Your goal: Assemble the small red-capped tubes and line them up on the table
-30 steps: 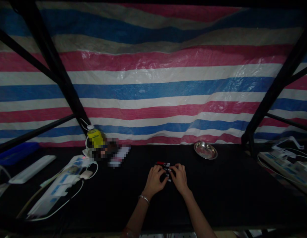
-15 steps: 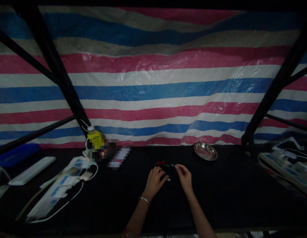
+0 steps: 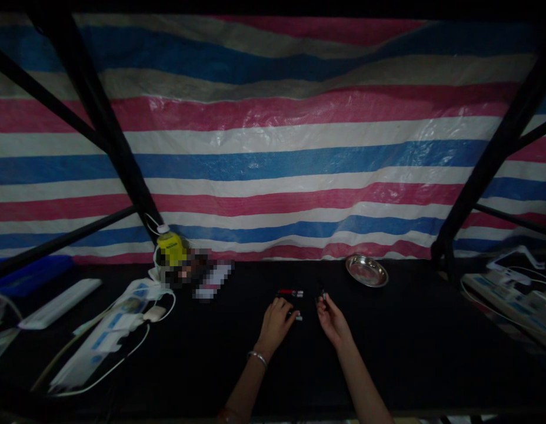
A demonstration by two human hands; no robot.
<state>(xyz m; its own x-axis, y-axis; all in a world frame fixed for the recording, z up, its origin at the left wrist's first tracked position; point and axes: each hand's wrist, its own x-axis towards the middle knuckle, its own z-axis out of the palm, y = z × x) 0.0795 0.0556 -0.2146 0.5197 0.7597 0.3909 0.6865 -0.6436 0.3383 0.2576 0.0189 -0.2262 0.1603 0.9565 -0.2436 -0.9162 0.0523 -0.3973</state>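
My right hand [image 3: 332, 323] is closed in a pinch on a small dark slender piece [image 3: 321, 288], its tip pointing up and away; I cannot make out its kind. To the left, my left hand [image 3: 274, 324] rests low over the black table, fingers bent and the thumb apart from them. Beside that thumb shows a small silver-ended piece [image 3: 299, 318], partly hidden by the hand. A short red stick-like piece with a silver end [image 3: 290, 292] lies just beyond my left fingertips.
A round metal dish [image 3: 367, 271] stands at the back right of the black table [image 3: 414, 353]. At left are power strips [image 3: 107, 335] with cables and a yellow-labelled bottle [image 3: 171, 248]. More power strips [image 3: 502, 294] lie at right. A striped sheet [image 3: 299, 159] hangs behind.
My right hand has drawn slightly right, away from the red piece, and turned the dark piece upward. The red piece's silver end now shows clearly. My left hand stays nearly in place.
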